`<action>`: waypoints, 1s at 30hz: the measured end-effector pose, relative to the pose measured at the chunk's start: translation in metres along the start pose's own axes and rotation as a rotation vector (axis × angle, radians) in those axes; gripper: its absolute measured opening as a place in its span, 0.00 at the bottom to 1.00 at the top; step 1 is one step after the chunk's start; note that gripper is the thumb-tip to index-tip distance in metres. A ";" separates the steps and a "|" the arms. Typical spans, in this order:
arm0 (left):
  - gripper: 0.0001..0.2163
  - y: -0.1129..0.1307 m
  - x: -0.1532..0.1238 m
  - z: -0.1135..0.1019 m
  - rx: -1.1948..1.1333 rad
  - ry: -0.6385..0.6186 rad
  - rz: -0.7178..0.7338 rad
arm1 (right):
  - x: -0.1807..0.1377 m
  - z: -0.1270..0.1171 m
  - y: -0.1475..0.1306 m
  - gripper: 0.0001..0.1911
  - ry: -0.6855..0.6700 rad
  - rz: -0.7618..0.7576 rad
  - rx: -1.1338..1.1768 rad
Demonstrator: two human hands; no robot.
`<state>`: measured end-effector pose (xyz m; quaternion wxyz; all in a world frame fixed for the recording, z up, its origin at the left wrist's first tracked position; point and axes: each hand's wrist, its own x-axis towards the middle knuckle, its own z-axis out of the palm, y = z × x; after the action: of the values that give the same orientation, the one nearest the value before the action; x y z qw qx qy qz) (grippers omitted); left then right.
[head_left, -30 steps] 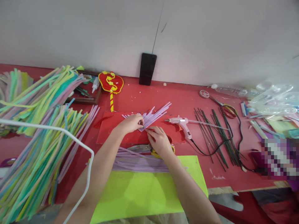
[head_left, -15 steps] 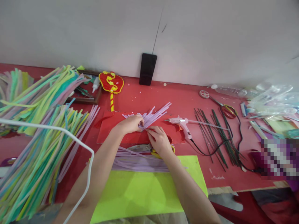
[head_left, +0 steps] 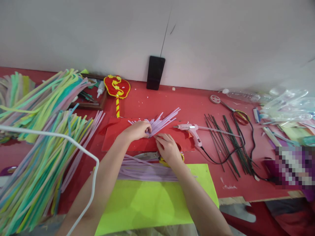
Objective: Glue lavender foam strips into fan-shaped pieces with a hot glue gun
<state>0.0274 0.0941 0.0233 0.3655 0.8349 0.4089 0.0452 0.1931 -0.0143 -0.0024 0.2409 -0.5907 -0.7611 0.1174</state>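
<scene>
A bunch of purple pipe cleaners [head_left: 164, 122] fans out up and to the right above a red board [head_left: 114, 137]. My left hand [head_left: 139, 130] is closed around the lower end of the bunch, its fingers curled inward. At the base of the same bunch, my right hand [head_left: 168, 147] has its thumb and fingertips drawn together; the exact contact is too small to make out. Scissors with yellow handles [head_left: 149, 156] lie partly hidden below my right hand. More purple pipe cleaners [head_left: 147, 172] rest on a bright yellow-green sheet [head_left: 147, 200] under my wrists.
A pink glue gun [head_left: 193, 129] lies to the right, near dark green stems [head_left: 231, 144] and red-handled scissors [head_left: 241, 117]. Multicoloured pipe cleaners [head_left: 36, 170] cover the left side. A white cable [head_left: 94, 177] crosses my left forearm. A phone [head_left: 156, 72] leans on the wall.
</scene>
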 end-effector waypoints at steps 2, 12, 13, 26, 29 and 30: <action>0.06 -0.001 0.000 0.000 -0.003 -0.001 -0.005 | -0.002 0.000 -0.001 0.16 0.006 0.014 -0.006; 0.07 0.001 0.000 0.000 0.017 -0.007 -0.012 | -0.008 0.006 -0.004 0.18 0.086 0.117 -0.086; 0.07 0.002 0.000 -0.001 0.017 -0.008 -0.014 | -0.008 0.006 -0.004 0.18 0.085 0.129 -0.103; 0.07 -0.001 0.001 0.001 0.018 -0.002 0.001 | -0.006 0.014 -0.003 0.23 0.082 0.191 -0.208; 0.07 -0.001 0.001 0.001 0.025 -0.003 0.001 | -0.005 0.014 -0.002 0.23 0.072 0.201 -0.215; 0.07 -0.001 0.001 0.001 0.025 -0.002 0.002 | -0.005 0.014 -0.002 0.23 0.072 0.203 -0.216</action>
<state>0.0282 0.0947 0.0213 0.3552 0.8400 0.4084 0.0397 0.1850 -0.0182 -0.0150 0.1898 -0.6909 -0.6965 0.0376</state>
